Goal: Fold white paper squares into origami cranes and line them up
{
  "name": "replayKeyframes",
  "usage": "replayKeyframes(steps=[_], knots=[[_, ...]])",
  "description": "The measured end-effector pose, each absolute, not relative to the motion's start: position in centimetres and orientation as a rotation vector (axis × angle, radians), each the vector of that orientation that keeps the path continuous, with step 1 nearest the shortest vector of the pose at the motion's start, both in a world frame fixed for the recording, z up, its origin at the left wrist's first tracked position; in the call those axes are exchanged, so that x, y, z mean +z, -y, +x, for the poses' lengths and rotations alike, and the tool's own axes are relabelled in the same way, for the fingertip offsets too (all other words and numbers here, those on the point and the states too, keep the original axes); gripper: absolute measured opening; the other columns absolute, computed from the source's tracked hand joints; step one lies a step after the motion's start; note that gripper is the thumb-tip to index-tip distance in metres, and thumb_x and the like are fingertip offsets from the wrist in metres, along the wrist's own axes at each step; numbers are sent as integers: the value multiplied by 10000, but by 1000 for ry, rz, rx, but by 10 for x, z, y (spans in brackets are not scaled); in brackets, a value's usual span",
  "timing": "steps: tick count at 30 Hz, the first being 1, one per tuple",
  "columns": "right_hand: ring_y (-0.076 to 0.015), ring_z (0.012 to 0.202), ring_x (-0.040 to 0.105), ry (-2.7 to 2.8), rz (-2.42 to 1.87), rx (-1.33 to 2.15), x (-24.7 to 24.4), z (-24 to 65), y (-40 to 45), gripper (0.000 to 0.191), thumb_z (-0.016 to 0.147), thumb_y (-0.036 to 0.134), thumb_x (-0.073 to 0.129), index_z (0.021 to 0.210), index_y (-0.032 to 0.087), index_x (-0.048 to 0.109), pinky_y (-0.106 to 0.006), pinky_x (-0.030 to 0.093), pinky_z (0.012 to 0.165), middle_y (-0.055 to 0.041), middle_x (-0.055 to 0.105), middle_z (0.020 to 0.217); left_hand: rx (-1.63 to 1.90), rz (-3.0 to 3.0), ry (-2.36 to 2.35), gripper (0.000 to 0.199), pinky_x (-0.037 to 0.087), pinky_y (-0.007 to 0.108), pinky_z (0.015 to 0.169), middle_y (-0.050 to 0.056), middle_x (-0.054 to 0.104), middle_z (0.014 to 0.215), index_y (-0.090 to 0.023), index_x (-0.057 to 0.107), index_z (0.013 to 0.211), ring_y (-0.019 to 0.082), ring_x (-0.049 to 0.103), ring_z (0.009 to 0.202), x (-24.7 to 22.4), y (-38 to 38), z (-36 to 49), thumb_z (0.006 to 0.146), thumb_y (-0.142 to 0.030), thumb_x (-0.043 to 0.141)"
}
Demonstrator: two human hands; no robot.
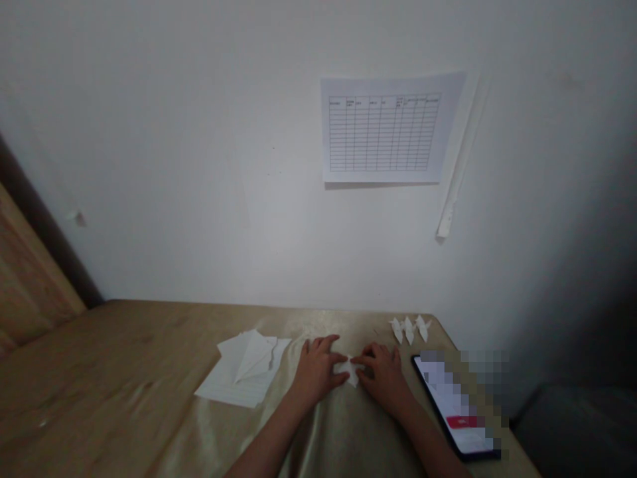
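Observation:
Between my two hands a small piece of folded white paper (352, 377) lies low over the cloth-covered table. My left hand (318, 365) has thumb and index finger on the paper's left side, its other fingers stretched outward. From the right, my right hand (381, 372) grips the opposite edge with thumb and index fingertips. The fingers partly cover the paper, so its exact folds cannot be made out. Three small folded white paper figures (409, 330), looking like cranes, stand in a row beyond my right hand.
Left of my hands lies a loose pile of white paper sheets (241, 372). A phone (455, 408) with its screen lit rests near the table's right edge. Behind the table (124, 372) rises a wall with a printed chart (383, 133) on it.

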State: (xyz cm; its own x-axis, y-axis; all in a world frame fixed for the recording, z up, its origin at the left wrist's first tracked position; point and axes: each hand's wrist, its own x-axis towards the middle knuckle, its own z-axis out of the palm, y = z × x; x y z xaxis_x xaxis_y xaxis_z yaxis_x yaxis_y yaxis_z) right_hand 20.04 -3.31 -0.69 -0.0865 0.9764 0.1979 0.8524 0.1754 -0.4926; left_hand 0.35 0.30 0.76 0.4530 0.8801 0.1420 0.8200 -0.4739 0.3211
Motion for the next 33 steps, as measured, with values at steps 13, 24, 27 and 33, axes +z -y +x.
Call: replayKeyframes(steps=[13,24,27,33], knots=[[-247,1177,546,1993,-1743,301,-10,201,33,265,877,309,596,1079,425,724,-588,80,1166,-17,632,1141,475,2448,-1446,144,176,649,1180,-47,590,1427,-275,749,743,305,519,1277,12,-4,4,722,-388,837],[-268,1207,514,2056,-1775,269,-7,197,35,382,869,300,572,1218,432,658,-596,95,1161,-47,608,1193,430,2428,-1475,376,185,691,1154,-29,441,1560,-437,689,1156,320,427,1396,2,-6,2,792,-413,778],[-274,1218,502,2076,-1811,270,-7,196,35,430,873,304,560,1275,446,614,-607,100,1157,-51,592,1225,376,2442,-1482,379,182,704,1147,-42,404,1584,-474,689,1167,339,411,1404,2,-7,1,797,-447,765],[-280,1227,501,2123,-1830,239,0,197,36,398,879,326,568,1254,442,631,-620,79,1158,-47,600,1220,332,2436,-1551,390,180,703,1146,-43,386,1594,-490,693,1164,361,392,1412,6,-6,1,780,-518,751]])
